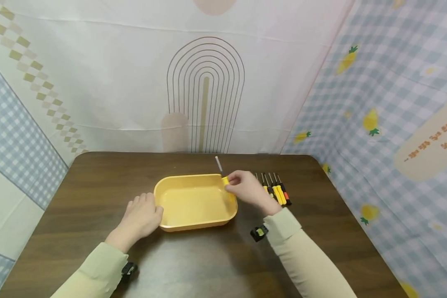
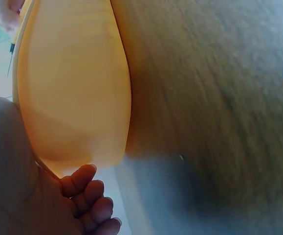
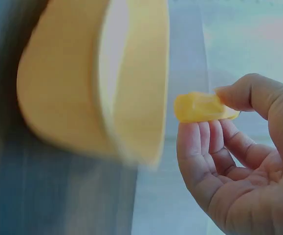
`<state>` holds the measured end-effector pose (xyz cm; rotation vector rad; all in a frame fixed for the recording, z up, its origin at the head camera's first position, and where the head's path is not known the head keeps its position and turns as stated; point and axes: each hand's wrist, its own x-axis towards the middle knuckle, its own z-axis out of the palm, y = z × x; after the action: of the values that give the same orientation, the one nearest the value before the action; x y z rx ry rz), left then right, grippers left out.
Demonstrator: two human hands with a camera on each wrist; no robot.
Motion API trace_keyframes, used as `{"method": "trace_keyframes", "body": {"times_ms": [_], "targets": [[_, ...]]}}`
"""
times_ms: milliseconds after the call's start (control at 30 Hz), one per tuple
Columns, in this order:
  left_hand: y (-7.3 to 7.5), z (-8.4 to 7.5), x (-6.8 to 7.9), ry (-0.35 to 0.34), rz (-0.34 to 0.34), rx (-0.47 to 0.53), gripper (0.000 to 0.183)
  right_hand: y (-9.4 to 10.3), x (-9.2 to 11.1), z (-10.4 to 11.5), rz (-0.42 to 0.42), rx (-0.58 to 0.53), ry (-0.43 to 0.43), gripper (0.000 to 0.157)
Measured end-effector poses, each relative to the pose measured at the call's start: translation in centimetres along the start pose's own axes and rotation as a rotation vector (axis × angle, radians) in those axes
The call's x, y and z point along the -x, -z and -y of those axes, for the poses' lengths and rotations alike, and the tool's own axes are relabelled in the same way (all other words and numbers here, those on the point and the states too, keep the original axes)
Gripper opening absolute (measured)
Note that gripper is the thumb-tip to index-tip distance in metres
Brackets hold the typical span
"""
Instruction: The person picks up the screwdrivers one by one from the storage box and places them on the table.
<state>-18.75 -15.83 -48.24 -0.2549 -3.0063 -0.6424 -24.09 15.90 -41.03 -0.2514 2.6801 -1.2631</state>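
Observation:
A yellow plastic tray (image 1: 193,205) sits on the table. At its left end my left hand (image 1: 141,213) holds the rim; in the left wrist view the fingers (image 2: 95,193) bend against the tray's end wall, with the thumb on the rim's other side. My right hand (image 1: 251,190) pinches a small screwdriver (image 1: 224,179) by its yellow handle (image 3: 200,107) over the tray's right rim. Its thin shaft points away from me and slightly left. The right wrist view shows thumb and fingertips on opposite sides of the handle; the shaft is hidden there.
Right of the tray, several screwdrivers (image 1: 279,194) with yellow, black and red handles lie side by side, partly covered by my right hand. The dark wooden table (image 1: 193,265) ends at a white patterned cloth (image 1: 126,82) behind. A checked cloth (image 1: 383,136) hangs at right.

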Motion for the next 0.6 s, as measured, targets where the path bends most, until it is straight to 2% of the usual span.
{"method": "trace_keyframes", "body": {"times_ms": [233, 600], "targets": [[0.0, 0.1, 0.4, -0.012, -0.020, 0.000, 0.030, 4.8, 1.4, -3.2, -0.006, -0.030, -0.078, 0.034], [0.9, 0.7, 1.6, -0.037, -0.059, -0.014, 0.053, 10.2, 2.5, -10.2, -0.011, -0.077, -0.180, 0.045]]}}
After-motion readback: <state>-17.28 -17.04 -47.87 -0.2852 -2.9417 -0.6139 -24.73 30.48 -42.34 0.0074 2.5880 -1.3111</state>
